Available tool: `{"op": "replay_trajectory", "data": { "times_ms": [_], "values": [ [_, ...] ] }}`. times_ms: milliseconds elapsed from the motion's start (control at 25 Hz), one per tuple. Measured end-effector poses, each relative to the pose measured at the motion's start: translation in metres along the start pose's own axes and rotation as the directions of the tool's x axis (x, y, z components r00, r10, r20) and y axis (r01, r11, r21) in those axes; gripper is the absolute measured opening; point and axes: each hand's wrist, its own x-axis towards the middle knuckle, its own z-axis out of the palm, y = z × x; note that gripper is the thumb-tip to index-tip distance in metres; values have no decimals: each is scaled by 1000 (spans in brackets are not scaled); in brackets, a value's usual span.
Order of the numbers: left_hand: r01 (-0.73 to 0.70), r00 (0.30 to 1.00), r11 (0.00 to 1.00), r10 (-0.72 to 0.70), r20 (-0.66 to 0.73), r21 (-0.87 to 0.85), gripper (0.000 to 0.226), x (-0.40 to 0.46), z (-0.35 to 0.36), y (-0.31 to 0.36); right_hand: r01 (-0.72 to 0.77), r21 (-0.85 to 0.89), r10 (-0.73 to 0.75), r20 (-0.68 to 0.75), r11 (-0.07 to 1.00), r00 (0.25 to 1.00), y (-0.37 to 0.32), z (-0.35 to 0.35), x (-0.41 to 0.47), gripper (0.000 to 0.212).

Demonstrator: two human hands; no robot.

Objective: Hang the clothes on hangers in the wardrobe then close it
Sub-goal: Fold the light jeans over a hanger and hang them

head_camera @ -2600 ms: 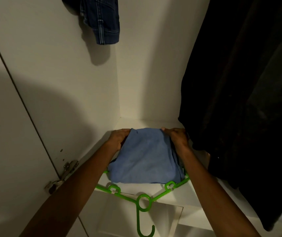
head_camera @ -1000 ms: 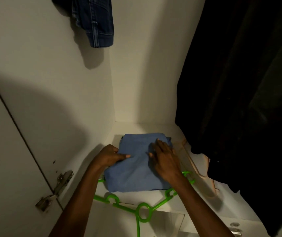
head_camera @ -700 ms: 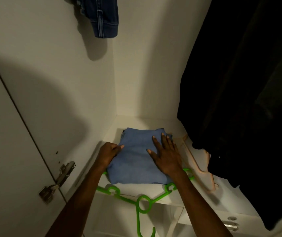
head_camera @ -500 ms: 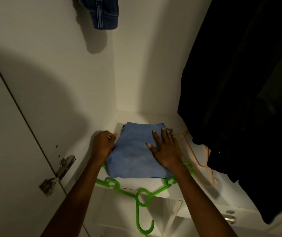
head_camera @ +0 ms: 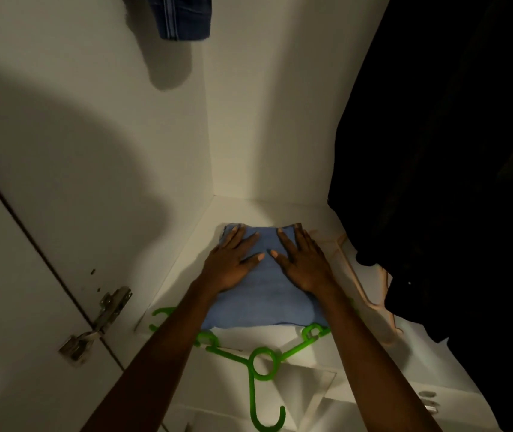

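A folded blue cloth (head_camera: 267, 294) lies on the wardrobe floor (head_camera: 267, 210), its near edge over a green hanger (head_camera: 259, 366) whose hook points toward the person. Both hands rest flat on the cloth, fingers straight and gripping nothing: the left hand (head_camera: 230, 260) on its left half, the right hand (head_camera: 303, 260) on its right. The cloth's long axis runs away from the person. A pale hanger (head_camera: 367, 285) lies just right, under dark hanging clothes (head_camera: 448, 182); jeans (head_camera: 180, 17) hang above.

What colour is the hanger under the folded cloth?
Bright green hanger, clearest in the head view.
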Motion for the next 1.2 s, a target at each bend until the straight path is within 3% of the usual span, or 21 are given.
{"op": "replay_trajectory", "data": {
  "times_ms": [240,400,480,640,760,840,960,1080,1200],
  "values": [
    [40,989,987,-17,146,-156,57,-5,-12,-2,61,118,-71,79,991,994,18,-2,7,77],
    [-68,978,990,42,204,122,65,-49,-22,9,108,133,-118,69,985,991,34,-1,7,73],
    [-38,980,989,9,199,141,77,-80,-23,15,111,114,-119,64,987,991,34,0,8,71],
    [-1,997,987,-11,76,158,94,-137,-12,23,180,71,-170,-127,981,977,38,5,5,61],
    [-102,991,984,113,-68,149,107,-171,-4,16,299,-27,-285,-392,954,875,38,3,-3,41],
    [-171,978,972,187,-91,162,118,-190,0,14,325,-107,-333,-508,940,794,36,-4,-11,30],
    [-261,960,939,277,-45,225,118,-205,1,14,248,-72,-236,-635,966,736,41,-9,-37,23],
    [-305,920,887,369,-133,348,88,-199,10,-1,322,51,-229,-598,945,768,42,5,-77,24],
    [-274,860,862,418,-293,426,87,-190,29,-9,392,48,-343,-396,919,852,40,17,-114,68]
  ]
}}
